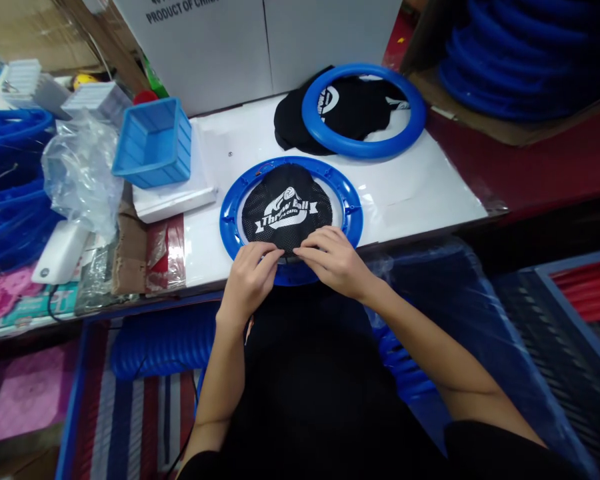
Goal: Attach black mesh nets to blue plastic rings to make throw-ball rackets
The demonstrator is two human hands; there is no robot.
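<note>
A blue plastic ring point(229, 220) lies on the white table near its front edge, studded with small pegs. Inside it rests a black mesh net point(265, 190) printed with a white "Throw Ball" logo. My left hand point(253, 270) pinches the net's near edge, and my right hand point(333, 260) pinches the same edge just to the right. Their fingertips almost meet over the near side of the ring. Farther back, a second blue ring point(415, 123) lies on several black nets point(290, 123).
A light-blue bin point(153, 143) stands on white card at the left, beside a clear plastic bag point(83, 170) and stacked blue rings point(10, 193). A large white carton point(220, 53) closes off the back. More rings point(520, 67) fill a box at the right.
</note>
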